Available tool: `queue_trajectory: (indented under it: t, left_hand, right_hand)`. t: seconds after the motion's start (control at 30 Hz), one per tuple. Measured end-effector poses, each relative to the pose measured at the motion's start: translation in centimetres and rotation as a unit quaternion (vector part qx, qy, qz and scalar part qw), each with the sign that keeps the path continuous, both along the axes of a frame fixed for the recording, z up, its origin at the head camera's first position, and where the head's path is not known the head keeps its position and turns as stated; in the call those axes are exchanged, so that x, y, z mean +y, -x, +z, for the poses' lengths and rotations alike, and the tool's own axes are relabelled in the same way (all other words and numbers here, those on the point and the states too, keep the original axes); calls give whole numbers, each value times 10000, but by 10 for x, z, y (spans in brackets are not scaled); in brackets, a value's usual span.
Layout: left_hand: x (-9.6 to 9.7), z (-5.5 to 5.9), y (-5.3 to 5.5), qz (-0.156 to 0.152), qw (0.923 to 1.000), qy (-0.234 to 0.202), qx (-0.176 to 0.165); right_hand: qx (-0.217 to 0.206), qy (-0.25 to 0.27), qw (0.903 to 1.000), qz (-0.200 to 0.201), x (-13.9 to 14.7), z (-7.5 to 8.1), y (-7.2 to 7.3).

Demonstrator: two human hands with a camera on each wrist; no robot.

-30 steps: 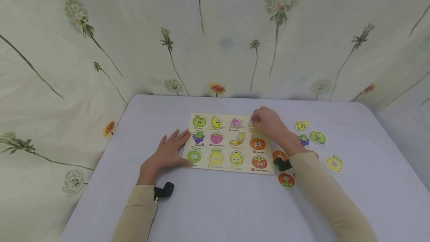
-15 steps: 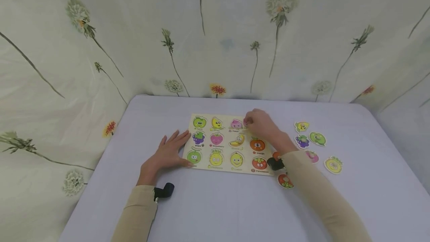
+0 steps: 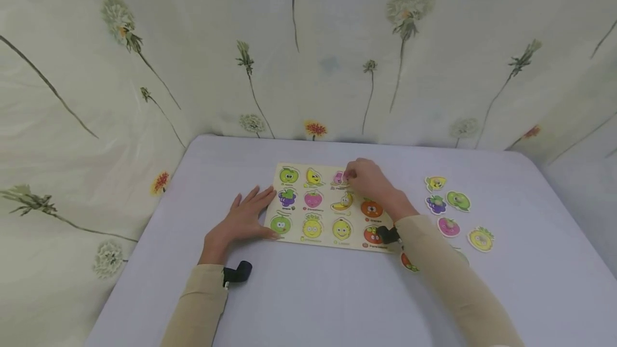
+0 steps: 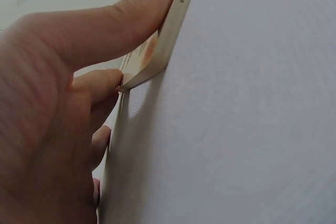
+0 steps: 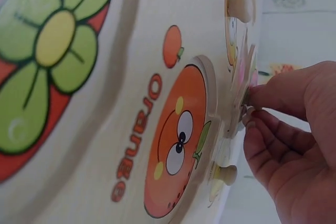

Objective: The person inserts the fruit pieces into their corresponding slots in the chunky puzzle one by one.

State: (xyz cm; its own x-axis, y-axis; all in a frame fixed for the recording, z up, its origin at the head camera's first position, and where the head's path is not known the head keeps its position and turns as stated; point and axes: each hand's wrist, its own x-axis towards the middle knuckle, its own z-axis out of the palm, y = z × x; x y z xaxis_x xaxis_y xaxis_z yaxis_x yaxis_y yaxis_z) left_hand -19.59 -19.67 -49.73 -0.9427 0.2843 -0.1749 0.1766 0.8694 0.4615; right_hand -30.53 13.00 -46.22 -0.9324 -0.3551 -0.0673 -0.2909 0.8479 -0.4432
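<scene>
Located at centre of head view, flat on desk (image 3: 308, 304): one fruit board (image 3: 326, 221), bearing eleven visible fruits (image 3: 313, 199). Located right of centre: seven loose pieces (image 3: 449, 226), two partly covered by right sleeve (image 3: 448, 283). At left hand (image 3: 245, 217): fingers spread wide, touching left edge and lower left corner of board. At right hand (image 3: 372, 178): thumb and fingers set narrow, pinching one thin piece (image 5: 239, 98), tilted, at peach (image 3: 339, 178), along upper part of board. Contact between thin piece and board: not determinable.
</scene>
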Motion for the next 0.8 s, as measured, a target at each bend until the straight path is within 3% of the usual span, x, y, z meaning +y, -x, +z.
queue_trajectory:
  t: [0.8]
  left_hand:
    - [-2, -7, 4, 2, 10000, 45, 66]
  right_hand:
    - [128, 27, 9999, -32, -9, -11, 6]
